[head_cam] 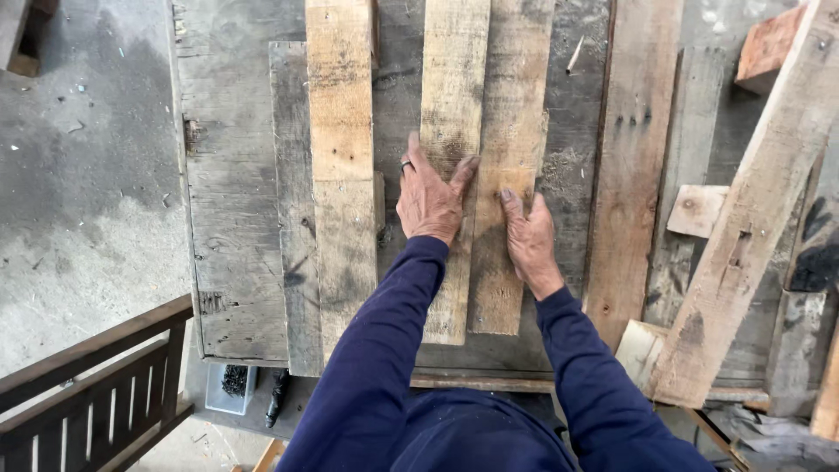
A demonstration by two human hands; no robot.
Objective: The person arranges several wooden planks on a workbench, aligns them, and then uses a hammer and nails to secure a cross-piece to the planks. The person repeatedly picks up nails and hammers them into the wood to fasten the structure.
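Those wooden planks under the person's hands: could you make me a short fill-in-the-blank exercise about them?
1. The left hand wears a ____ on one finger.
2. Both hands lie flat on pale ____ laid side by side on the grey work table.
3. The right hand rests on the plank to the ____ of the one under the left hand.
4. Both sleeves are dark ____.

Missing words: ring; planks; right; blue

Two rough, weathered planks lie flat side by side, touching along their long edges, running away from the person. The left plank (452,105) looks paler and narrower; the right plank (511,131) is browner, its near end squarely cut.
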